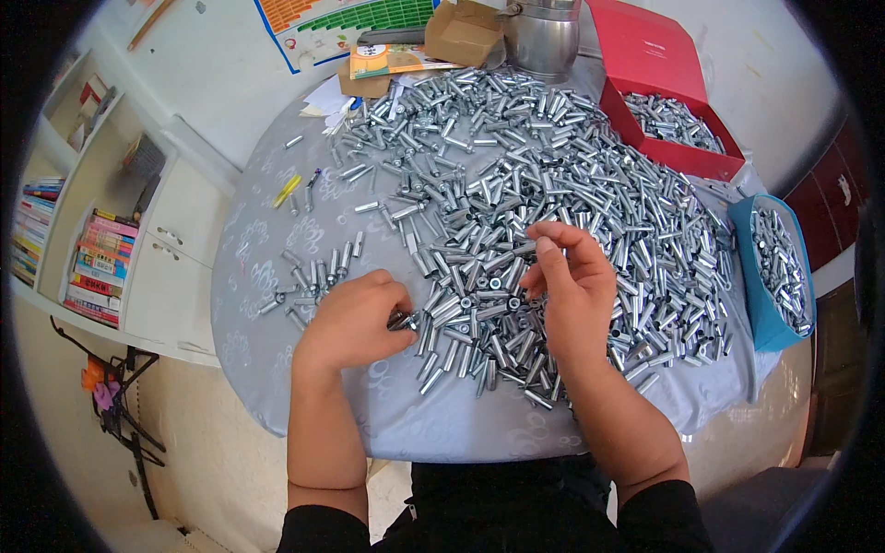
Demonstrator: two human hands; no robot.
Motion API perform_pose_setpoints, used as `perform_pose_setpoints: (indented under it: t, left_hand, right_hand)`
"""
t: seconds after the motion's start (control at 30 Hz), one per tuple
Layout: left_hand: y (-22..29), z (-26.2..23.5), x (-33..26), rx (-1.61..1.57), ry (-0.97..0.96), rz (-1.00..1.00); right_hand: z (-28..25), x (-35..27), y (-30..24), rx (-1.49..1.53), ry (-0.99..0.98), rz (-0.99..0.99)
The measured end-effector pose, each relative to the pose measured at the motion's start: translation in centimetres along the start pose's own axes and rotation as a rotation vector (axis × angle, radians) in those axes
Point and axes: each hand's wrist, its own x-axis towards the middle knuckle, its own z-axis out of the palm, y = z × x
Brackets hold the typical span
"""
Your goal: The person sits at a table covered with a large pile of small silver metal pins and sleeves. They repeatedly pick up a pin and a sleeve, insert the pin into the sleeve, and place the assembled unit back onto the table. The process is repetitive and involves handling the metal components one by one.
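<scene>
I count 2 hands | left hand [355, 318] grasping metal sleeves [403, 323], number hidden | right hand [576, 290] over 1 sleeve heap [516, 184] on 1 table [244, 304], grip: can't tell | 1 red box [645, 51], 1 blue box [749, 272]

Bright, diffuse light fills the room, its source out of view. White glints speckle the metal sleeves [645, 221], and pale reflections streak the steel pot [544, 41]. Shadows on the tabletop [267, 378] are soft. Black rounds off the corners; the bookshelf [184, 295] tilts near the rim. Fine detail looks slightly soft.
</scene>
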Motion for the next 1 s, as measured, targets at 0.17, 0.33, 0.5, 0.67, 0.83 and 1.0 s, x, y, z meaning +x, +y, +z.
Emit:
perform_pose_setpoints:
  t: [0.17, 0.33, 0.5, 0.67, 0.83, 1.0]
  left_hand:
    - [0.8, 0.6, 0.5, -0.005, 0.025, 0.025]
    - [1.0, 1.0, 1.2, -0.076, 0.074, 0.094]
    - [2.4, 1.7, 2.1, -0.3, 0.293, 0.133]
    - [3.4, 2.5, 2.5, -0.49, 0.405, 0.191]
    - [3.5, 2.5, 2.5, -0.491, 0.41, 0.269]
    - [3.5, 3.1, 2.3, -0.785, 0.382, 0.139]
  right_hand:
    - [0.2, -0.2, 0.4, -0.001, -0.038, 0.052]
    - [0.3, -0.3, 0.4, -0.051, -0.102, 0.116]
    - [0.2, -0.7, 0.9, -0.259, -0.26, 0.109]
    - [0.3, -1.1, 1.1, -0.312, -0.342, -0.036]
    - [0.4, -1.1, 0.9, -0.295, -0.392, 0.01]
    - [0.4, -1.0, 0.3, -0.391, -0.399, 0.021]
